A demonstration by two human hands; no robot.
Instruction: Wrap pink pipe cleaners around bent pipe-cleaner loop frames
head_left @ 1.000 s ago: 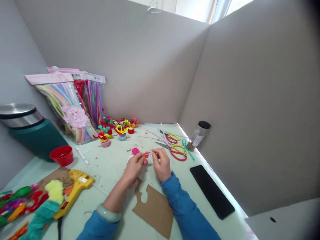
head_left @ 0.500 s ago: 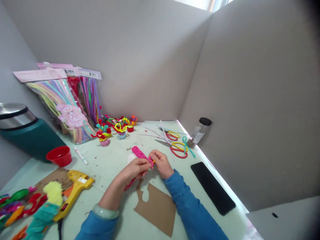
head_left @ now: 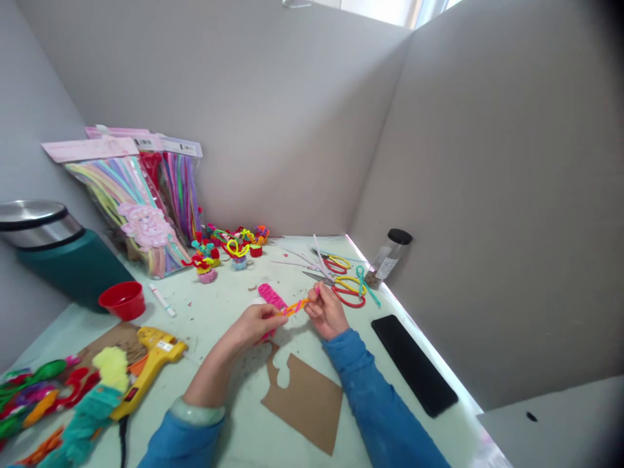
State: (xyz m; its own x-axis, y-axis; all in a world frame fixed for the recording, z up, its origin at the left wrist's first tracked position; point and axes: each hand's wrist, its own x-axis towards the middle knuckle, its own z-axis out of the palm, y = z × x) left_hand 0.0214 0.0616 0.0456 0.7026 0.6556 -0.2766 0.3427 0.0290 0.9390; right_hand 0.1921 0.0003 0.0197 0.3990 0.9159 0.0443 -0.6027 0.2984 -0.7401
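Between my hands stretches an orange and pink pipe cleaner piece [head_left: 296, 307], the two colours twisted together. My left hand [head_left: 258, 323] pinches its left end. The fingers of my right hand [head_left: 327, 312] are closed on the other end, where a bit of pink shows at the fingertips. A bright pink fuzzy strip [head_left: 272, 295] lies just beyond the left hand, partly hidden by it, and more pink shows below that hand. Nearer me rests a cut piece of brown cardboard [head_left: 307, 403] with a notched edge, between my forearms.
Scissors [head_left: 348, 292] and loose stems lie beyond my right hand, near a lidded jar [head_left: 389, 259]. A black phone-like slab [head_left: 414, 364] lies right. At left are a yellow glue gun [head_left: 153, 364], red cup [head_left: 123, 301], teal bottle [head_left: 73, 260] and pipe cleaner bags [head_left: 136, 208].
My hands have drawn apart, the right one moving right and slightly up. The twisted orange and pink length now shows stretched between them. The view has shifted slightly.
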